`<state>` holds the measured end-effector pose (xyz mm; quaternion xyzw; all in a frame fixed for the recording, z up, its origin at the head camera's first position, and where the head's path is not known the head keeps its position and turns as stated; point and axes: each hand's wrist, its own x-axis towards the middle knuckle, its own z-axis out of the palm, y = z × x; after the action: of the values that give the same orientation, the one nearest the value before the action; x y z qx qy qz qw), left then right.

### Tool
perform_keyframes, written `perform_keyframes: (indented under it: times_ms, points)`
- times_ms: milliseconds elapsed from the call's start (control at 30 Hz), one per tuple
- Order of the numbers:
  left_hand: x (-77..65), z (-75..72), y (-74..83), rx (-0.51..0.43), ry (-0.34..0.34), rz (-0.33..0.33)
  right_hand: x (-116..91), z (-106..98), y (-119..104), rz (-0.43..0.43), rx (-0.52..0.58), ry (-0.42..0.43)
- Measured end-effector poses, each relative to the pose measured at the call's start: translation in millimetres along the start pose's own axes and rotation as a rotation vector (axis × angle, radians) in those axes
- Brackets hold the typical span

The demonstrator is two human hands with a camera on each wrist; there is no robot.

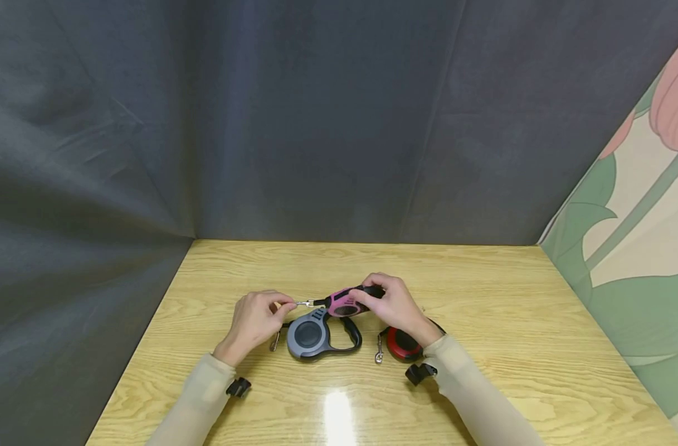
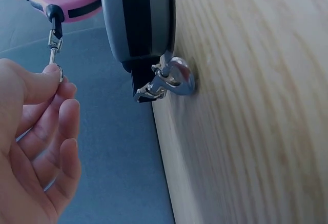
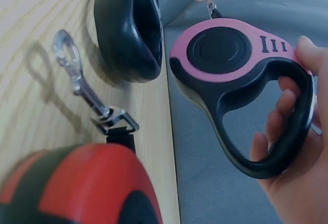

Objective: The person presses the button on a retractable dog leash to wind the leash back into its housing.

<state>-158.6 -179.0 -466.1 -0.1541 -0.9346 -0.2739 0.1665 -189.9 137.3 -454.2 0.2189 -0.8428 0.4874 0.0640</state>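
My right hand (image 1: 393, 305) grips the black loop handle of a pink and black retractable dog leash (image 3: 219, 52), fingers curled through the loop. The leash is raised above the table. With thumb and fingers, my left hand (image 1: 256, 320) pinches the metal snap hook (image 2: 53, 55) at the end of this leash's short strap. Just below lies a grey and black retractable leash (image 1: 308, 333), its own snap hook (image 2: 169, 78) on the tabletop. A red and black retractable leash (image 1: 404, 344) lies under my right wrist, partly hidden by it, its snap hook (image 3: 77, 75) pointing away from its case.
All this is on a light wood-grain table (image 1: 483, 297). A dark grey cloth (image 1: 327, 124) hangs behind and to the left. Along the right side is a cloth with a flower print (image 1: 639, 260).
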Motion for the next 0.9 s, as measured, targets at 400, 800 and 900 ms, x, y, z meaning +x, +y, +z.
perform_keyframes:
  times_ms: [400,800,900]
  points:
    - [5.6,0.7,17.2,0.037,-0.115,-0.026,13,-4,-2,0.182,0.161,0.061]
    - [12.3,18.2,27.0,0.015,-0.2,0.005,22,-7,-2,0.321,0.252,0.07]
    - [15.7,17.9,33.0,-0.005,-0.161,0.047,25,-6,-3,0.338,0.261,0.077]
